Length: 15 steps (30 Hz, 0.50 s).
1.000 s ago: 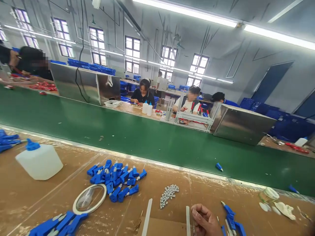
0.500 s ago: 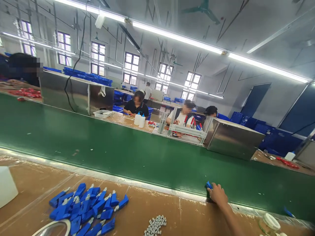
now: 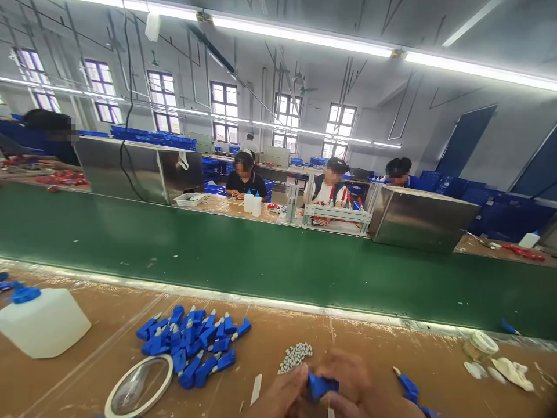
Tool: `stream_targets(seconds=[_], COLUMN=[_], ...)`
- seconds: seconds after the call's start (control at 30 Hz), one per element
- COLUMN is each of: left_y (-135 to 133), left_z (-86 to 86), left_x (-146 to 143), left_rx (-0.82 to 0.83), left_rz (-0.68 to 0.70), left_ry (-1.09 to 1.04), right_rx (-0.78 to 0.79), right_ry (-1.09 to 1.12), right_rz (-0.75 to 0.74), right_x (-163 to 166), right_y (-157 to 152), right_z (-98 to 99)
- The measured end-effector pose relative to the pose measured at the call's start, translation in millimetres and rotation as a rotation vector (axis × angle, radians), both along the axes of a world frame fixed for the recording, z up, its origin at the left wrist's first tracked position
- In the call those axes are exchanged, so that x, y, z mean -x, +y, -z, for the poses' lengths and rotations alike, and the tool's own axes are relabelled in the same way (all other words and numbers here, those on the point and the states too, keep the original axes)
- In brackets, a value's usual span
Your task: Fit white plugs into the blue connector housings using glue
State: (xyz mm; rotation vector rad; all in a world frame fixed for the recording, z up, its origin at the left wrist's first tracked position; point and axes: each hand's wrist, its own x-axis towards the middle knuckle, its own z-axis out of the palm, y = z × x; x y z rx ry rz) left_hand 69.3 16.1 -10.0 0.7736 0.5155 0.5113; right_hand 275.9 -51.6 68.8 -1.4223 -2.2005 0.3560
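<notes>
My left hand (image 3: 282,393) and my right hand (image 3: 350,377) meet at the near edge of the bench. A small blue plastic part (image 3: 321,386) is held between their fingers. The right hand is smeared by motion, and its palm hides some of the part. Just behind my hands lies a heap of small grey cylindrical pieces (image 3: 296,355). To the left is a pile of blue parts with pale grey tips (image 3: 191,337). More blue parts (image 3: 408,386) lie to the right of my right hand.
A white bottle with a blue cap (image 3: 43,319) and a roll of tape (image 3: 114,388) are on the left. A small jar (image 3: 481,343) and a crumpled cloth (image 3: 513,373) are on the right. A green conveyor belt (image 3: 261,261) runs across, with people working beyond it.
My right hand has come back from the belt's edge to the bench front with a blue part. My left hand has entered view and joined it. The view has tilted down and shifted.
</notes>
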Motion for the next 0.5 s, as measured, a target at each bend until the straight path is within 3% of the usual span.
stream_targets(seconds=[0.13,0.3,0.4,0.5], left_y=[-15,-19,-17,-12], left_z=[-5.8,-11.0,-20.8,-26.8], left_x=[-11,-2,6,12], left_rx=[0.061,0.069,0.167,0.264], left_rz=[0.065,0.122,0.04,-0.013], left_ry=[0.038,0.087,0.039,-0.062], right_rx=[-0.095,0.03,0.12,0.241], right_ry=[0.015,0.035,0.249,0.486], right_rz=[-0.077,0.007,0.217,0.306], right_x=[35,37,29,24], right_y=[-23,-31,-43,-56], right_z=[-15.6,-13.7,3.8,42.8])
